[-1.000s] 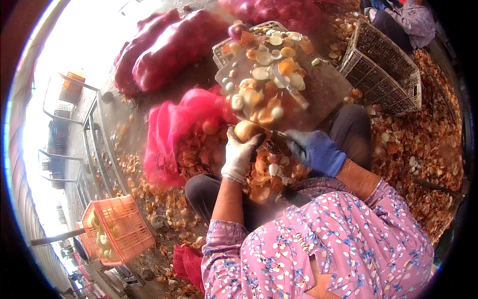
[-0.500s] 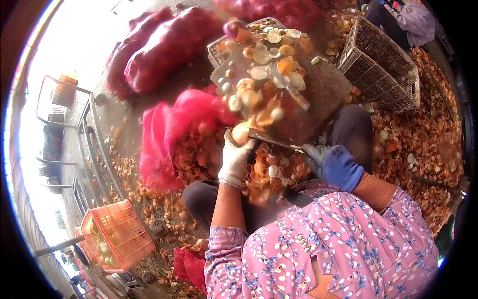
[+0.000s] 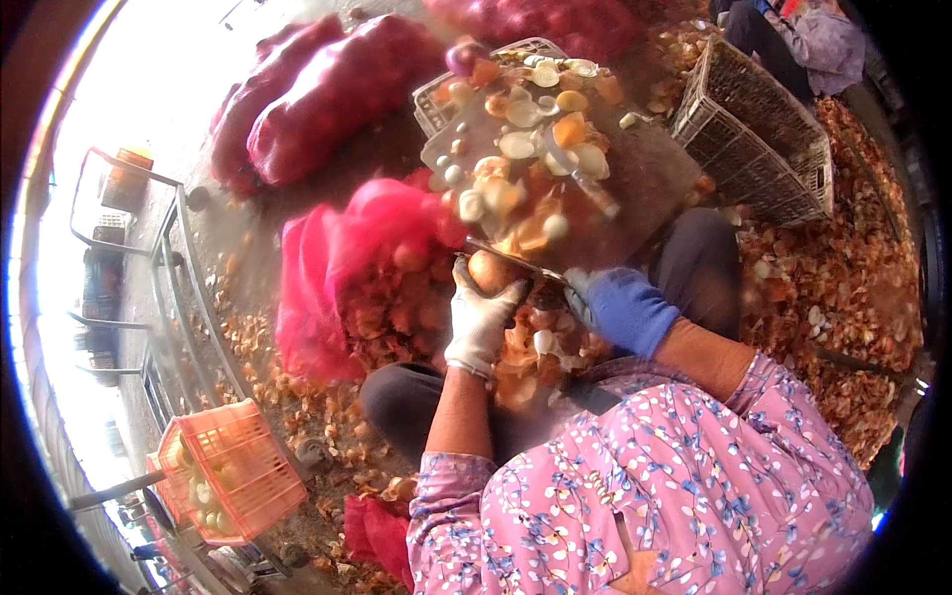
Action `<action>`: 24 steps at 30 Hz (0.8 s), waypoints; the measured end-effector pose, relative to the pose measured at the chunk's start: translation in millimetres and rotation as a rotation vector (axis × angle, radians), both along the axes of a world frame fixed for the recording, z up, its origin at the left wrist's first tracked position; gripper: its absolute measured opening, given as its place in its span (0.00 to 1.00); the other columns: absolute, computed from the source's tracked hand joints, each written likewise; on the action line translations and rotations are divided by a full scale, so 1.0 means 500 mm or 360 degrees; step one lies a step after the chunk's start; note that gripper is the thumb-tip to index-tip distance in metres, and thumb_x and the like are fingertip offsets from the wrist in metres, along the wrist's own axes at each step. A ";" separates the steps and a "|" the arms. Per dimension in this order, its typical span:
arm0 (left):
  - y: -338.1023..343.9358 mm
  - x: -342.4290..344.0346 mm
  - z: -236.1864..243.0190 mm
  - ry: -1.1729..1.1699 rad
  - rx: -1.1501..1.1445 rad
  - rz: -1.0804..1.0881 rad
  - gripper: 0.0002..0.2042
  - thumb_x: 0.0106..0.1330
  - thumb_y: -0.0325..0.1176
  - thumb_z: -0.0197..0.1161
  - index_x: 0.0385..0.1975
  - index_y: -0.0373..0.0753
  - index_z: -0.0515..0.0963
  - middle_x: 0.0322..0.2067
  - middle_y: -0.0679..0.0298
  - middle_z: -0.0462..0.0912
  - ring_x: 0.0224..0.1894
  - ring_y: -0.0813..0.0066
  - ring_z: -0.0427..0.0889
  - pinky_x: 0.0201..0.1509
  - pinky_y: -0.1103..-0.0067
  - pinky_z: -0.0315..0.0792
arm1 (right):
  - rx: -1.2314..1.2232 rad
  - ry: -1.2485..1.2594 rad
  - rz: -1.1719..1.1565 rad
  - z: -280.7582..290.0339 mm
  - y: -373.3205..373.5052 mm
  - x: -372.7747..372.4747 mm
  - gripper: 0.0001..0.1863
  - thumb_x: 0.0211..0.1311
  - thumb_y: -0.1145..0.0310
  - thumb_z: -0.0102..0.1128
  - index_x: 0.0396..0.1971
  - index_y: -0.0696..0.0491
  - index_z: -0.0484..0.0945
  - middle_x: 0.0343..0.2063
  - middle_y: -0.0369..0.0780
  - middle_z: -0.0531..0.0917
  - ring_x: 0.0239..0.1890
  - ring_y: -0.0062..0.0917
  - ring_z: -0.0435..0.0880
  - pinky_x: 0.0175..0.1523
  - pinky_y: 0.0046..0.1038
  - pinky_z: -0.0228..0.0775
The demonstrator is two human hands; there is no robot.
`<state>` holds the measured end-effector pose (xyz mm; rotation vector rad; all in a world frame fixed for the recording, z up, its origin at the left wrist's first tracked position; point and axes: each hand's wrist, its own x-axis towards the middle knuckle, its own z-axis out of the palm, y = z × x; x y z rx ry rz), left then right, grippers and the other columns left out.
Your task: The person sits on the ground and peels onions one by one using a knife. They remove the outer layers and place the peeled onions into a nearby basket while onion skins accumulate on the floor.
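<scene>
My left hand (image 3: 478,322), in a white glove, is closed round a brown-skinned onion (image 3: 493,271) just in front of the board. My right hand (image 3: 623,309), in a blue glove with grey fingers, grips a knife (image 3: 526,264) by its handle. The blade lies across the far side of the onion and appears to touch it. Beyond them a board (image 3: 645,188) bears onion slices, skins and small peeled pieces. A second blade with a pale handle (image 3: 598,196) rests there too. Left of my hands, a pink-red mesh bag (image 3: 317,268) lies open with skin-covered onions inside.
Full red mesh sacks (image 3: 337,99) lie at the back left. An empty-looking plastic crate (image 3: 754,149) stands at the far right, near another person (image 3: 828,50). An orange crate (image 3: 238,466) with peeled onions sits on a metal trolley (image 3: 188,288). Onion skins (image 3: 813,288) litter the floor.
My right hand has moved left with the knife, and its blade now reaches across the onion. The onion now shows a brown side instead of a paler one. My left hand shifted slightly.
</scene>
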<state>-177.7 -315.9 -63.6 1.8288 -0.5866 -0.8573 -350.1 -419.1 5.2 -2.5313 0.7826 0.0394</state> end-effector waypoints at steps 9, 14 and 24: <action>0.010 -0.035 -0.027 -0.0813 -0.0443 -0.0231 0.53 0.43 0.34 0.76 0.68 0.35 0.44 0.62 0.46 0.59 0.64 0.50 0.63 0.62 0.69 0.66 | 0.0070 -0.0347 -0.0183 -0.035 -0.036 -0.031 0.12 0.63 0.61 0.52 0.33 0.55 0.77 0.23 0.52 0.80 0.28 0.49 0.81 0.32 0.45 0.71; 0.017 -0.039 -0.003 0.0030 0.0159 -0.0038 0.56 0.43 0.45 0.78 0.67 0.27 0.45 0.60 0.43 0.64 0.64 0.56 0.65 0.66 0.74 0.60 | 0.0252 -0.0373 -0.0234 -0.028 0.006 -0.123 0.09 0.63 0.64 0.52 0.34 0.55 0.76 0.22 0.52 0.80 0.28 0.47 0.81 0.30 0.43 0.71; -0.016 -0.062 0.014 -0.0383 -0.0086 -0.0193 0.47 0.40 0.33 0.80 0.61 0.28 0.58 0.51 0.53 0.75 0.50 0.67 0.76 0.55 0.75 0.72 | -0.0098 -0.0659 -0.0021 -0.001 -0.015 -0.068 0.10 0.63 0.67 0.53 0.39 0.56 0.77 0.27 0.51 0.81 0.29 0.44 0.82 0.31 0.39 0.73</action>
